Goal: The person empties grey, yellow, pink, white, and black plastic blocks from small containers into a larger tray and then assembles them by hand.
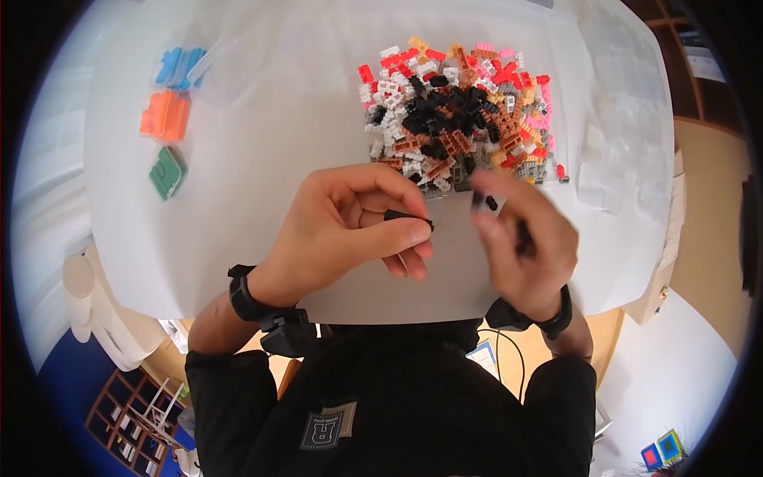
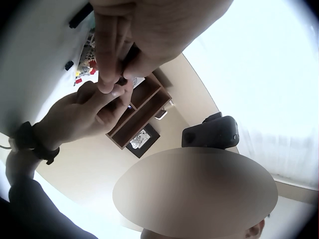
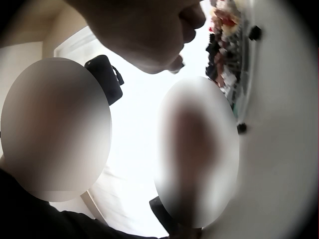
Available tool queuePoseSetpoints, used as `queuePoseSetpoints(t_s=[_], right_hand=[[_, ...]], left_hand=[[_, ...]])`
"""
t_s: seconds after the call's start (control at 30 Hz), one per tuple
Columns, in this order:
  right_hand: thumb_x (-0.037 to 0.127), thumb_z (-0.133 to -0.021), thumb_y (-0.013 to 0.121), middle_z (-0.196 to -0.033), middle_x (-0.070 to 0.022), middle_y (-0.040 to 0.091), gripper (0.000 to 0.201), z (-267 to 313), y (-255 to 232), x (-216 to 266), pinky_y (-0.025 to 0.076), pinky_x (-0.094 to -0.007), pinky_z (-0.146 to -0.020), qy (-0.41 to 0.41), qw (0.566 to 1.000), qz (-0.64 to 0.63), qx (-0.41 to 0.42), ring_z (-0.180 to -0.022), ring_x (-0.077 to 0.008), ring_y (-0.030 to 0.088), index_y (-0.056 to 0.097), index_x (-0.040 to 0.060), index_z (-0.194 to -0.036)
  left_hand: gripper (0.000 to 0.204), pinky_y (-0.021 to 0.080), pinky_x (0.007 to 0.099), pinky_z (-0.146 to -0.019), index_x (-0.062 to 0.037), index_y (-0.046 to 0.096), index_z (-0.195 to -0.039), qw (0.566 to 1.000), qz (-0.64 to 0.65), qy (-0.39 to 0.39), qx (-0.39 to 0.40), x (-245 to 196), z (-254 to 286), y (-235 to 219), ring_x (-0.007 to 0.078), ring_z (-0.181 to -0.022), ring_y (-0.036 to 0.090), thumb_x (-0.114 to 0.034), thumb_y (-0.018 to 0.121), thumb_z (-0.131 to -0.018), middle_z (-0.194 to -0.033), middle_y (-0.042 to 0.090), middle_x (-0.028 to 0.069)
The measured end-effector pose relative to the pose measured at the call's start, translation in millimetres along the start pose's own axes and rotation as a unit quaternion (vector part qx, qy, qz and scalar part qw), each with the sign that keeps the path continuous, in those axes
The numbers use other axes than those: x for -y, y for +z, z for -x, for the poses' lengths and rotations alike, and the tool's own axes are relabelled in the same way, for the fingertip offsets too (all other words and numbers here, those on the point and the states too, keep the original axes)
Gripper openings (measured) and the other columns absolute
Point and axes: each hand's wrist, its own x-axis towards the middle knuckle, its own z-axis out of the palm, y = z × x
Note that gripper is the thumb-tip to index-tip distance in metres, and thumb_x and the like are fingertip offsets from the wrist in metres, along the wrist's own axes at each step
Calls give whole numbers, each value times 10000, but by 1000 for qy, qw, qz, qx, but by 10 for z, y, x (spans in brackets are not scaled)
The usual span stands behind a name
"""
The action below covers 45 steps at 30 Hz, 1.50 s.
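In the head view my left hand (image 1: 342, 226) pinches a narrow black building brick (image 1: 404, 215) between thumb and index finger, its other fingers curled below. To the right, my right hand (image 1: 532, 238) is blurred, with a small dark brick (image 1: 477, 199) between its thumb and fingertips. Beside those fingertips a loose black brick (image 1: 491, 203) lies on the white table. Just beyond both hands spreads a heap of small building bricks (image 1: 445, 111), black ones on top of white, red, brown, pink and tan. The left wrist view has the left hand (image 2: 159, 30) over the right hand (image 2: 84, 112).
Along the table's left side sit blue pieces (image 1: 179, 67), an orange block set (image 1: 165, 116) and a green piece (image 1: 168, 172). Clear plastic packaging (image 1: 612, 167) covers the right side. A single red brick (image 1: 562, 172) lies right of the heap. The table's near edge meets the person's body.
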Motion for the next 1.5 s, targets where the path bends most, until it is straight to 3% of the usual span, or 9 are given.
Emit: queuePoseSetpoints(t_s=[0.07, 0.17, 0.43, 0.5, 0.6, 0.7, 0.77, 1.1, 1.5], right_hand=[[-10, -767, 692, -682, -2, 523, 381, -69, -47, 8, 341, -192, -465, 152, 985, 51, -61, -526, -50, 436, 580, 11, -1130], [-7, -814, 646, -679, 26, 455, 398, -32, -52, -100, 293, -166, -481, 156, 979, -55, -122, -560, -18, 364, 543, 10, -1198], [-38, -873, 554, -810, -73, 590, 302, -2, -112, -13, 464, -239, -626, 192, 962, -169, 96, -685, -131, 556, 549, 12, -1171], [-44, -846, 600, -845, -98, 628, 322, 48, -27, -29, 487, -257, -652, 211, 952, -206, 82, -694, -161, 594, 554, 17, -1159], [-40, -791, 671, -800, -90, 639, 345, 89, 31, -13, 488, -256, -610, 211, 941, -263, -11, -650, -153, 595, 585, 19, -1120], [-52, -748, 716, -881, -113, 667, 327, 62, 21, -60, 476, -250, -590, 112, 974, -191, 36, -707, -140, 618, 603, -30, -1054], [-11, -714, 746, -766, -80, 657, 207, -12, -5, -29, 450, -244, -510, 52, 991, -114, 44, -610, -136, 588, 673, 0, -907], [-54, -705, 735, -855, -124, 677, 261, 51, 91, -4, 512, -248, -580, 149, 971, -185, -31, -706, -164, 656, 674, -18, -956], [-83, -667, 754, -813, -122, 676, 222, -1, 52, -71, 522, -265, -609, 39, 989, -141, -17, -694, -192, 649, 666, -32, -865]], left_hand=[[94, 527, 252, -489, 29, 573, -910, 1000, -15, 14, -5, -1, -8, 1, 212, -611, 673, -3, 618, -834, -746, 652, 127], [114, 529, 256, -508, 41, 584, -939, 997, -55, 43, -22, -4, 2, 35, 217, -636, 676, -1, 620, -839, -765, 647, 126], [176, 552, 270, -603, 68, 595, -1009, 982, -144, 109, -55, 35, 32, 56, 222, -731, 683, 43, 619, -836, -833, 651, 144], [178, 556, 272, -618, 67, 600, -1003, 976, -157, 137, -59, 61, 23, 65, 222, -747, 684, 62, 626, -827, -867, 657, 155], [175, 560, 273, -627, 64, 606, -995, 970, -164, 175, -52, 86, 47, 52, 220, -756, 684, 69, 630, -822, -891, 660, 162], [170, 563, 275, -635, 65, 607, -984, 956, -205, 209, -22, 96, 34, 1, 217, -759, 684, 76, 632, -816, -888, 660, 163], [171, 564, 276, -637, 66, 606, -982, 957, -202, 207, -20, 103, 27, 2, 218, -759, 685, 80, 633, -813, -889, 660, 165], [184, 573, 290, -670, 79, 608, -968, 967, -175, 185, -20, 81, 42, 15, 232, -777, 689, 104, 642, -789, -891, 662, 172], [201, 576, 298, -686, 88, 618, -945, 935, -241, 258, -11, 136, 26, -6, 237, -786, 689, 141, 648, -753, -869, 665, 174]])
